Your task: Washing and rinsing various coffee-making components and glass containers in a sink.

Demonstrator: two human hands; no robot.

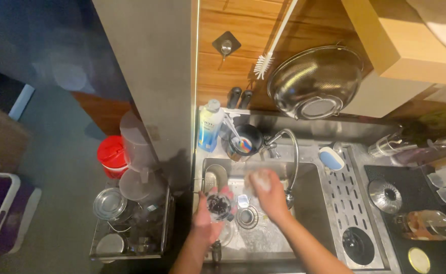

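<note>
My left hand (pixel 206 220) holds a small clear glass (pixel 220 204) with dark bits inside, over the left part of the steel sink (pixel 311 203). My right hand (pixel 269 195) grips a pale soapy sponge (pixel 260 180) just to the right of the glass, below the curved tap (pixel 289 147). The sink drain (pixel 246 217) lies between my hands. Both forearms come in from the bottom edge.
A dish-soap bottle (pixel 209 125) and a dark cup with brushes (pixel 244 140) stand behind the sink. A metal colander (pixel 315 81) and a white brush (pixel 266 60) hang on the wooden wall. A rack with jars (pixel 131 223) stands left; a perforated drainboard (pixel 347 198) and glassware lie right.
</note>
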